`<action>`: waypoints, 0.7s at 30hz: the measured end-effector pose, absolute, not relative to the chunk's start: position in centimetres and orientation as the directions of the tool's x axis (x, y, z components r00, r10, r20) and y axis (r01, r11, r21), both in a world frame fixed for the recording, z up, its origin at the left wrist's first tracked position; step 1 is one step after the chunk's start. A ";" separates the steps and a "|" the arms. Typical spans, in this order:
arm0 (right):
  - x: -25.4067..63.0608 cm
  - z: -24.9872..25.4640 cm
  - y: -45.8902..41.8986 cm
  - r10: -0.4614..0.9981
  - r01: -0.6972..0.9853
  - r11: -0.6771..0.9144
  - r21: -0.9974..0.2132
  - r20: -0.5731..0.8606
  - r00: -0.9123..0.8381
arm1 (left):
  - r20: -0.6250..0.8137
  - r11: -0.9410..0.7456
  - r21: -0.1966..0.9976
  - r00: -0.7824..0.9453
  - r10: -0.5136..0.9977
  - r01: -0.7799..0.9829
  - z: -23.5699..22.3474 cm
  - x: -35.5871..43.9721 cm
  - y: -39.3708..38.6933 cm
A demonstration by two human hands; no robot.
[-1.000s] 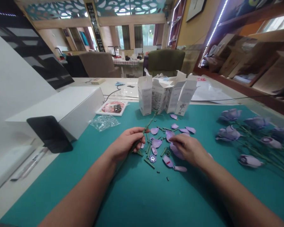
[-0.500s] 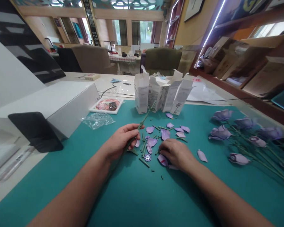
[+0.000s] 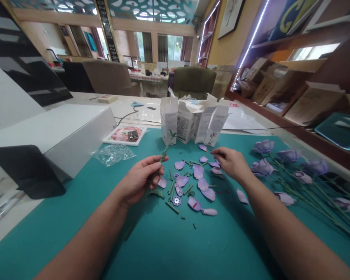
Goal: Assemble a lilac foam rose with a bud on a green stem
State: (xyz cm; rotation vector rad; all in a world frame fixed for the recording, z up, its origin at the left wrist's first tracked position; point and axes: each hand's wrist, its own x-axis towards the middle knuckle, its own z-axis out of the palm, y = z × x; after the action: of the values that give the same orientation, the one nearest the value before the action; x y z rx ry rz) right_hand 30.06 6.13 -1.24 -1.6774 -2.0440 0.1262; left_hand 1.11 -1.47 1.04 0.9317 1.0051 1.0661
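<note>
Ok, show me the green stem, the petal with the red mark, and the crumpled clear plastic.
Green stem (image 3: pixel 165 152): head view, on its length above the left hand (image 3: pixel 142 175).
Petal with the red mark (image 3: pixel 192 202): head view, beside the mark.
Crumpled clear plastic (image 3: pixel 113 154): head view, its middle.

Black phone (image 3: pixel 26 171) beside a white box (image 3: pixel 87 136), olive chair (image 3: pixel 194 82) (a brown chair (image 3: pixel 107 76) further left), shelved cardboard boxes (image 3: pixel 315 102).

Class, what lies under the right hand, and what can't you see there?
Below the right hand, lavender petals show on the teal mat. The hand covers the mat directly beneath, so anything there cannot be seen.
</note>
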 end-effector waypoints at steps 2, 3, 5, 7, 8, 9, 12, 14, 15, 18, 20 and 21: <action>30.2 -0.9 7.2 0.948 0.910 0.224 -0.349 0.294 -0.121 | -0.191 0.226 0.938 0.153 0.970 -0.262 1.1 1.0 -1.3; 30.2 -0.8 7.7 0.952 0.917 0.217 -0.336 0.281 -0.122 | -0.193 0.226 0.936 0.142 0.971 -0.270 1.1 0.9 -1.3; 29.7 -0.7 8.6 0.958 0.928 0.216 -0.305 0.248 -0.141 | -0.198 0.225 0.932 0.122 0.973 -0.284 1.2 0.9 -1.1; 28.4 -0.7 9.4 0.960 0.932 0.241 -0.271 0.206 -0.188 | -0.204 0.230 0.927 0.118 0.972 -0.296 1.2 0.9 -1.0; 27.5 -0.8 9.7 0.958 0.930 0.264 -0.254 0.183 -0.222 | -0.208 0.235 0.925 0.119 0.971 -0.299 1.1 0.9 -1.0; 26.4 -1.0 10.1 0.952 0.927 0.292 -0.236 0.161 -0.259 | -0.211 0.238 0.923 0.122 0.970 -0.301 1.1 0.9 -0.9; 22.8 -1.8 11.3 0.929 0.913 0.368 -0.175 0.100 -0.355 | -0.211 0.238 0.923 0.119 0.970 -0.303 0.9 0.9 -0.9; 20.8 -2.4 12.1 0.919 0.909 0.394 -0.134 0.065 -0.389 | -0.207 0.233 0.925 0.118 0.971 -0.301 0.9 0.8 -0.9; 20.0 -2.7 12.5 0.916 0.909 0.400 -0.115 0.047 -0.397 | -0.204 0.231 0.925 0.120 0.972 -0.301 0.9 0.7 -0.9; 19.0 -3.5 13.4 0.914 0.911 0.406 -0.074 0.002 -0.407 | -0.188 0.217 0.926 0.122 0.975 -0.308 0.9 0.5 -0.9; 19.1 -3.8 13.6 0.915 0.913 0.403 -0.063 -0.011 -0.404 | -0.178 0.208 0.926 0.121 0.976 -0.314 1.0 0.4 -1.0; 19.4 -3.8 13.6 0.915 0.914 0.401 -0.064 -0.010 -0.402 | -0.177 0.207 0.926 0.122 0.977 -0.315 1.0 0.4 -1.0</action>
State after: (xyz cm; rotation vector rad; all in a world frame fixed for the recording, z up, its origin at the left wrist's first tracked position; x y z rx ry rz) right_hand 19.37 13.56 -3.85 -1.7025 -2.6070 0.0925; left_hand 0.36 -0.98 1.02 0.8680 0.9877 1.1407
